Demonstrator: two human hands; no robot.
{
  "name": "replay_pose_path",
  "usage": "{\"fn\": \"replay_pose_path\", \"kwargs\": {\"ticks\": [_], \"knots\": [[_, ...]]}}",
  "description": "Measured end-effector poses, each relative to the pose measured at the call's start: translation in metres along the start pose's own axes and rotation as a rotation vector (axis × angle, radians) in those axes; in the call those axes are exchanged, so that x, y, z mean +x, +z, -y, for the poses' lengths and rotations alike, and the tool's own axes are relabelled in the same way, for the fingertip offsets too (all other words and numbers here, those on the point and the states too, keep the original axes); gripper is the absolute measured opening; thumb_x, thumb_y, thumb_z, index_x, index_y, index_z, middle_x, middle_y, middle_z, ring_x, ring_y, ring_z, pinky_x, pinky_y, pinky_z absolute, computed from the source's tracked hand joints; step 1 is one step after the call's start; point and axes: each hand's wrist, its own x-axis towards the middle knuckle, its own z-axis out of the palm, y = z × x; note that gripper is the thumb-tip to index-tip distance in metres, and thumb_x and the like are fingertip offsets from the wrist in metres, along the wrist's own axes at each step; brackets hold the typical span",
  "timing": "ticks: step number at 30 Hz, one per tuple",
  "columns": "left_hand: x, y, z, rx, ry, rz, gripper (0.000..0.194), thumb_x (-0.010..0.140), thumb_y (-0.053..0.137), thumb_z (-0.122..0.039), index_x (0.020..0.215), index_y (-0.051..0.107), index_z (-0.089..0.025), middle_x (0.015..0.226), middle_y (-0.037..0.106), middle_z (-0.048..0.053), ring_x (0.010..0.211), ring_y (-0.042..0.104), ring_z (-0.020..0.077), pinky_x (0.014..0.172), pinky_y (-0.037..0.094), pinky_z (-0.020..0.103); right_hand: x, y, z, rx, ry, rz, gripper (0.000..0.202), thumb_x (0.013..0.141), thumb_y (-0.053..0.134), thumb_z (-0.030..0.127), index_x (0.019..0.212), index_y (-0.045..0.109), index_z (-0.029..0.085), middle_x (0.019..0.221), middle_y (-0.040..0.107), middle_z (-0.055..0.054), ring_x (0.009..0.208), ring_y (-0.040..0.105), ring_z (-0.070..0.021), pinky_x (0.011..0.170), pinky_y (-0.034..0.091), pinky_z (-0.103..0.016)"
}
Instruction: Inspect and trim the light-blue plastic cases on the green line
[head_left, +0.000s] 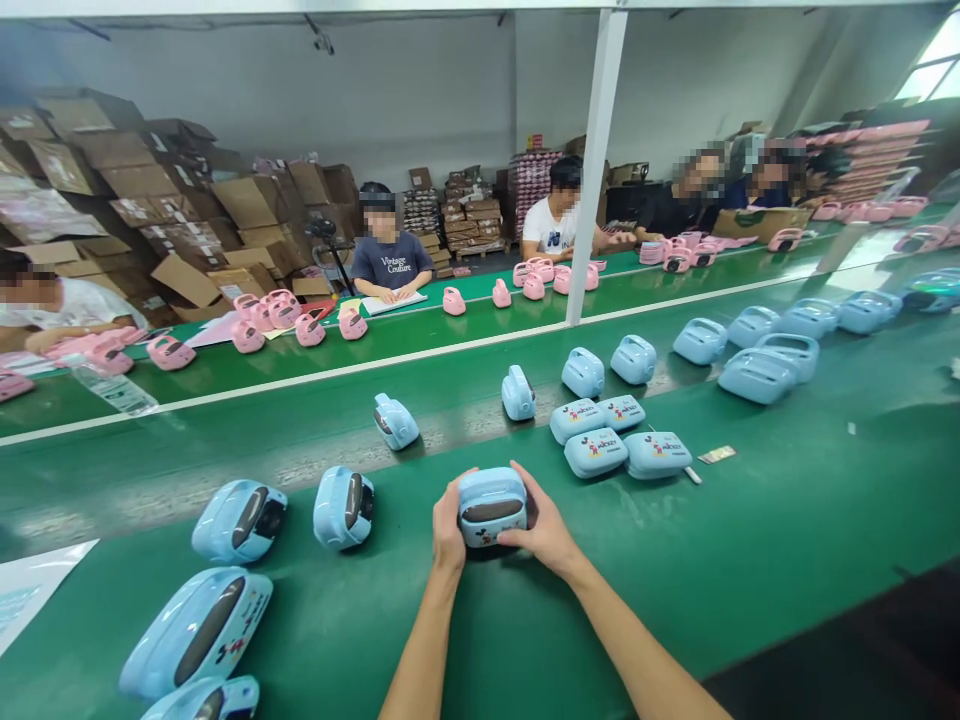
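Observation:
Between my two hands is a light blue device (pixel 493 500) with a dark oval window and a printed cartoon figure, held just over or on the green table (pixel 600 640). My left hand (pixel 450 530) grips its left side, and my right hand (pixel 547 530) wraps the right side with the thumb across the lower front. Several printed blue covers (pixel 595 453) lie to the right of my hands. Two blue devices (pixel 343 508) with dark ends stand to the left, and a larger one (pixel 199 630) with a printed side lies nearer the front left.
More blue devices (pixel 757 375) line the conveyor and table at the right. Pink devices (pixel 309 329) stand across the belt, where several people sit. A white post (pixel 595 170) rises beyond the belt. White paper (pixel 37 590) lies far left; a small label (pixel 718 455) lies right.

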Motion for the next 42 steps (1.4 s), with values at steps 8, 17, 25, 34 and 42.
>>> {"fn": "replay_pose_path", "kwargs": {"ticks": [8,17,25,34,42], "knots": [[-0.013,0.010,0.013,0.204,0.144,-0.130,0.068,0.091,0.037,-0.072,0.085,0.078,-0.017,0.084,0.078,0.010,0.076,0.069,0.0257,0.072,0.051,0.035,0.003,0.011,-0.003,-0.250,-0.152,-0.209,0.054,0.092,0.048,0.064,0.108,0.073,0.019,0.107,0.075,-0.010,0.097,0.069,-0.0277,0.089,0.052,-0.036],[-0.007,0.009,0.028,0.240,0.148,-0.158,0.061,0.096,0.032,-0.059,0.084,0.075,-0.017,0.087,0.078,0.011,0.084,0.071,0.0270,0.081,0.053,0.037,0.011,0.034,-0.009,-0.236,-0.119,-0.453,0.058,0.092,0.040,0.064,0.080,0.075,0.019,0.078,0.074,-0.008,0.077,0.067,-0.0248,0.071,0.048,-0.032],[-0.017,-0.005,0.013,0.133,0.122,0.051,0.066,0.079,0.062,-0.070,0.116,0.069,-0.016,0.118,0.076,0.015,0.111,0.071,0.0319,0.096,0.056,0.041,0.022,0.029,0.009,0.096,0.074,-0.518,0.057,0.080,0.053,0.073,0.066,0.068,0.020,0.061,0.070,-0.003,0.061,0.066,-0.0231,0.063,0.051,-0.033],[-0.039,-0.012,-0.015,0.179,-0.036,0.104,0.083,0.065,0.082,-0.045,0.139,0.055,-0.021,0.132,0.069,0.010,0.117,0.068,0.0313,0.100,0.056,0.041,0.017,0.032,0.034,0.665,0.258,-0.316,0.053,0.078,0.066,0.070,0.092,0.075,0.019,0.090,0.080,-0.007,0.086,0.075,-0.0295,0.080,0.058,-0.042],[-0.032,-0.015,-0.029,0.334,0.122,0.055,0.074,0.063,0.085,-0.031,0.132,0.060,-0.022,0.133,0.065,0.010,0.119,0.066,0.0317,0.104,0.054,0.044,0.028,0.042,0.012,0.873,0.350,-0.256,0.036,0.078,0.075,0.056,0.089,0.076,0.021,0.086,0.079,-0.005,0.105,0.071,-0.0340,0.096,0.053,-0.050]]}}
